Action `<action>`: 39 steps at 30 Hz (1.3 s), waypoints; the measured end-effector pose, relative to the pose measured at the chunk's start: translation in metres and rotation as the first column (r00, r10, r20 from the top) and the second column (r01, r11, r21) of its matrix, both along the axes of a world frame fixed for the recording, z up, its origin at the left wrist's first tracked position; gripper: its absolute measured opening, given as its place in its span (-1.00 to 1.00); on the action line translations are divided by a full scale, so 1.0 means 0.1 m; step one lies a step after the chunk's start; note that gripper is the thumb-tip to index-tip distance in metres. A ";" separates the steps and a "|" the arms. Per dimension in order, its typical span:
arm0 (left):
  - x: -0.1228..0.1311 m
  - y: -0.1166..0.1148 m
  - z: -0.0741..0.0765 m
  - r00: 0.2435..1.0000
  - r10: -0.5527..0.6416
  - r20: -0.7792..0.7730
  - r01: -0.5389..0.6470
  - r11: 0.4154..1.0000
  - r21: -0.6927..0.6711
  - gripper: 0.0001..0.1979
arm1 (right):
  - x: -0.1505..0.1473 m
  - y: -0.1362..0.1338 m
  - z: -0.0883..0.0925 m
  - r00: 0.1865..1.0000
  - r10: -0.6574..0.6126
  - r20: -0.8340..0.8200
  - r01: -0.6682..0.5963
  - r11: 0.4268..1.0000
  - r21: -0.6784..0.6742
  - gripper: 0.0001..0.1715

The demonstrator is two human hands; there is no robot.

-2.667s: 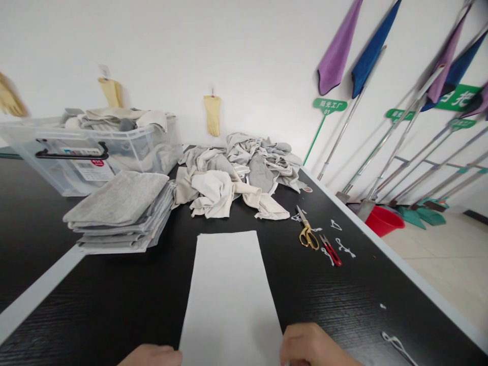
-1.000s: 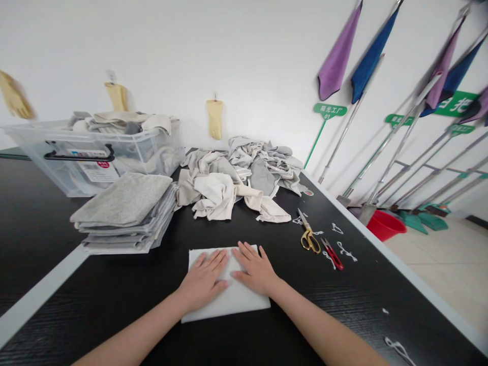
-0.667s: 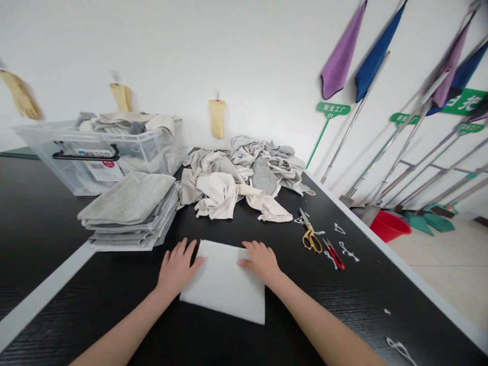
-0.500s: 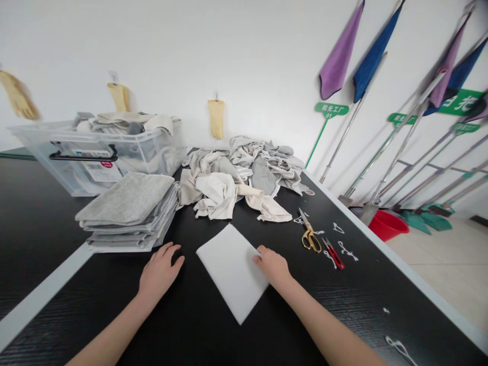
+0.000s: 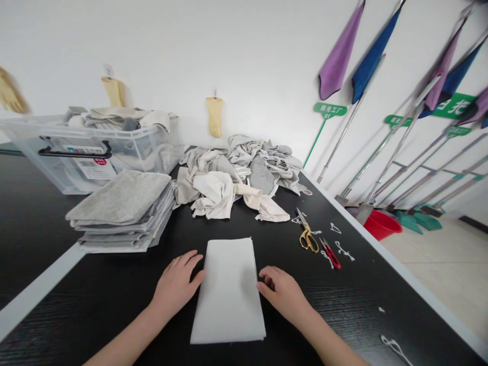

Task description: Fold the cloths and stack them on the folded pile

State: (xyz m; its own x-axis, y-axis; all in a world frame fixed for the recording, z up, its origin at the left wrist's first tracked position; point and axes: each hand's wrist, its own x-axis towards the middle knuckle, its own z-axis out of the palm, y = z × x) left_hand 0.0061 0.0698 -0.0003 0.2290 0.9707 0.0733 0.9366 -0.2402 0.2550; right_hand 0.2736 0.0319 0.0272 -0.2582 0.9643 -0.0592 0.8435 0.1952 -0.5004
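A folded white cloth (image 5: pixel 229 290) lies lengthwise on the black table (image 5: pixel 95 300) in front of me. My left hand (image 5: pixel 176 284) rests flat beside its left edge, fingers stretched out and thumb touching the cloth. My right hand (image 5: pixel 284 294) lies at the cloth's right edge, fingers loosely bent with the tips on the fabric. Neither hand lifts anything.
A stack of folded grey cloths (image 5: pixel 122 211) sits at the left, a clear plastic bin (image 5: pixel 91 155) of cloths behind it. A heap of unfolded cloths (image 5: pixel 238 175) lies further back. Gold scissors (image 5: pixel 306 234) and red snips (image 5: pixel 330 252) lie at the right. Mops lean on the wall.
The long white cloth was folded in half, pressed flat, then turned a quarter on the table. It now lies lengthwise, with a hand at either side.
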 end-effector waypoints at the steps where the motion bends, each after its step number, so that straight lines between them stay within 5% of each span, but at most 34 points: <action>1: 0.05 0.01 0.01 0.998 -0.067 0.012 0.066 0.997 0.036 -0.58 | -0.04 0.02 0.02 1.000 0.031 -0.001 -0.031 0.997 0.075 -0.65; 5: 0.31 0.10 -0.02 0.935 -0.355 -0.015 0.356 0.933 0.054 -0.52 | -0.23 0.15 -0.08 0.965 0.258 0.058 -0.262 0.959 0.105 -0.30; 8: 0.47 0.14 -0.10 0.898 -0.439 -0.035 0.439 0.898 -0.022 -0.47 | -0.31 0.23 -0.23 0.942 0.305 0.142 -0.314 0.948 0.044 -0.28; 17: 0.30 0.14 -0.24 0.988 -0.118 -0.098 0.112 0.992 -0.061 -0.41 | -0.12 0.26 -0.40 0.967 0.093 0.239 -0.108 0.993 0.050 -0.23; 22: 0.16 0.09 -0.24 0.983 0.119 -0.140 -0.119 0.993 0.003 -0.35 | -0.12 0.24 -0.47 0.968 -0.018 0.252 -0.007 0.995 0.095 -0.20; 26: 0.13 -0.08 -0.19 0.997 0.064 -0.039 -0.068 0.992 -0.103 -0.43 | -0.14 0.23 -0.50 0.969 -0.031 0.245 0.002 0.993 0.119 -0.23; 30: 0.17 -0.22 -0.15 0.962 0.126 0.244 -0.068 0.970 -0.233 -0.47 | -0.16 0.22 -0.51 0.974 -0.034 0.223 0.004 0.991 0.137 -0.25; 32: 0.21 -0.26 -0.11 0.855 0.213 0.473 -0.071 0.951 -0.300 -0.51 | -0.16 0.21 -0.50 0.976 -0.037 0.214 0.007 0.990 0.141 -0.26; 35: 0.26 -0.35 -0.06 0.448 0.461 0.766 -0.031 0.865 -0.502 -0.47 | -0.17 0.20 -0.49 0.978 -0.043 0.204 0.015 0.990 0.139 -0.27; 37: 0.30 -0.44 -0.02 0.146 0.656 0.740 0.042 0.743 -0.667 -0.41 | -0.17 0.19 -0.48 0.980 -0.046 0.195 0.019 0.990 0.137 -0.27; 39: 0.34 -0.54 0.01 -0.013 0.777 0.630 0.158 0.624 -0.766 -0.40 | -0.18 0.19 -0.48 0.982 -0.050 0.182 0.024 0.990 0.140 -0.28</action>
State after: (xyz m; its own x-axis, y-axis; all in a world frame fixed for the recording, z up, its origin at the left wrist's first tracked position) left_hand 0.0399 0.0154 0.0008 0.0782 0.7897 -0.6086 -0.3018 0.6005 0.7404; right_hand 0.2558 0.0514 -0.0206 -0.2193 0.9752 0.0301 0.9267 0.2179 -0.3062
